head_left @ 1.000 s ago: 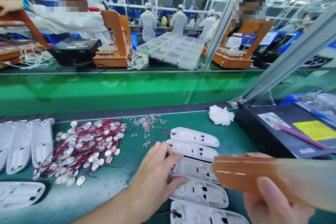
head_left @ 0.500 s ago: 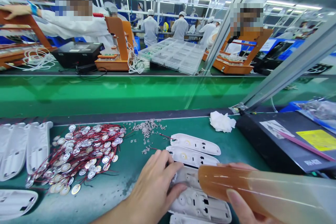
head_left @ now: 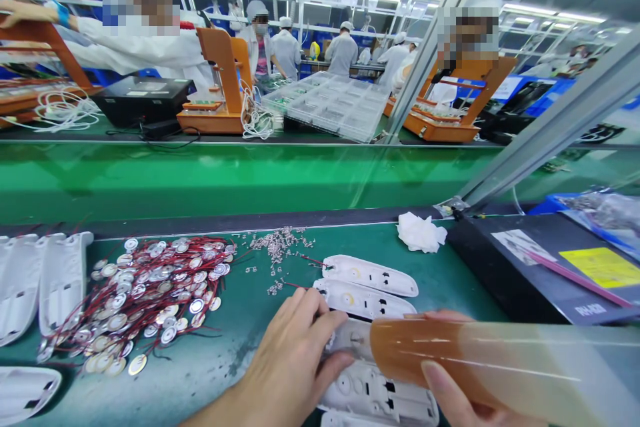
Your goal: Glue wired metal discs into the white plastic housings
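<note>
A green tabletop (head_left: 440,287) fills the lower half, cut off at both sides and the bottom. A black box (head_left: 540,288) at its right runs out of view. A brown-and-translucent tube (head_left: 480,357) crosses from the right edge, its rear end cut off. The right hand (head_left: 457,403) has a closed grip on the tube, which hides most of its fingers. The left hand (head_left: 295,353) touches the third white shell (head_left: 355,339) in a column of five; its thumb and forefinger stand apart over the shell's left end, but I cannot tell whether they pinch it. The tube's tip lies over that shell and covers its right part; the exact point of contact is unclear. The fifth shell is mostly out of view below. To the left, red-wired discs (head_left: 165,293) overlap in a tangled heap, too jumbled to count. Smallest are scattered metal bits (head_left: 277,243), their shape hard to make out.
</note>
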`<action>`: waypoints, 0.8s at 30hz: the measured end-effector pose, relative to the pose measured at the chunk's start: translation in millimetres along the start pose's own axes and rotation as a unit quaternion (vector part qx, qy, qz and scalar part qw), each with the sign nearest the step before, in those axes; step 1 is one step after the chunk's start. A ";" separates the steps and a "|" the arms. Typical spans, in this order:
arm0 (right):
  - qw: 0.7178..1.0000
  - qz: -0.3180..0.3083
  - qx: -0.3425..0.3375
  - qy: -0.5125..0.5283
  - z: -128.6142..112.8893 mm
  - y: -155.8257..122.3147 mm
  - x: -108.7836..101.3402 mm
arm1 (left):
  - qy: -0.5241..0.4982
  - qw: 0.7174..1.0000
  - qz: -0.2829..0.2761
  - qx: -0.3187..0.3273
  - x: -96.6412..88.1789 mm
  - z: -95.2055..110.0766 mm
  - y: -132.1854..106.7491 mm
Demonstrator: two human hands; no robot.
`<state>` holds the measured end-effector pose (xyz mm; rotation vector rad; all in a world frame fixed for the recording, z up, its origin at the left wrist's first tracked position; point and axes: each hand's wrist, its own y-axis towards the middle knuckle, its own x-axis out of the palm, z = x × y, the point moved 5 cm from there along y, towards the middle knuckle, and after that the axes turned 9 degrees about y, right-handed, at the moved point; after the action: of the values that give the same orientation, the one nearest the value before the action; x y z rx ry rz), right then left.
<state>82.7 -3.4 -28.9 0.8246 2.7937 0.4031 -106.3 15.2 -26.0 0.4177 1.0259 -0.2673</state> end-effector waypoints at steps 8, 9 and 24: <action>0.999 0.014 -0.037 -0.036 8.8 5.6 -13.5 | 0.005 1.000 0.005 0.006 -0.1 0.5 -1.7; 0.999 0.018 -0.033 -0.036 8.3 5.9 -13.8 | 0.004 1.000 0.005 0.007 0.0 0.5 -1.7; 0.999 -0.009 0.014 -0.042 -0.2 4.9 -5.1 | -0.008 1.000 0.003 0.011 -0.9 2.6 -1.3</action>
<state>89.4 -2.4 -26.6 0.8038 2.7328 0.3198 -105.3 12.8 -24.3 0.4368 1.0072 -0.2765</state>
